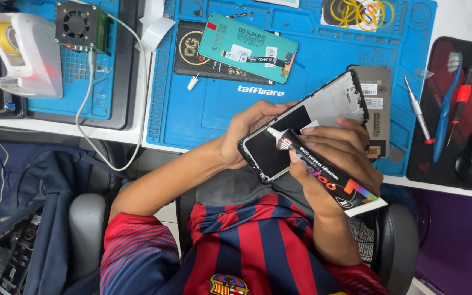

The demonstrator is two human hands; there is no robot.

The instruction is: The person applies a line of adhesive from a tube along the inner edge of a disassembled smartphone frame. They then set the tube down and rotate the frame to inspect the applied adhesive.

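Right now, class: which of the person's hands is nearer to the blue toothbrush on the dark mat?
Right. The right hand, holding the glue tube, is nearer the toothbrush; the left hand grips the phone frame farther away.

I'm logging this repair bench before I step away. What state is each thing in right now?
phone frame: held tilted in the left hand, opened, inside facing up
adhesive tube: gripped in the right hand, nozzle at the frame's edge
teal phone panel: lying flat on the blue mat
grey phone panel: flat on the mat
screwdriver: lying loose
toothbrush: lying on the dark pad
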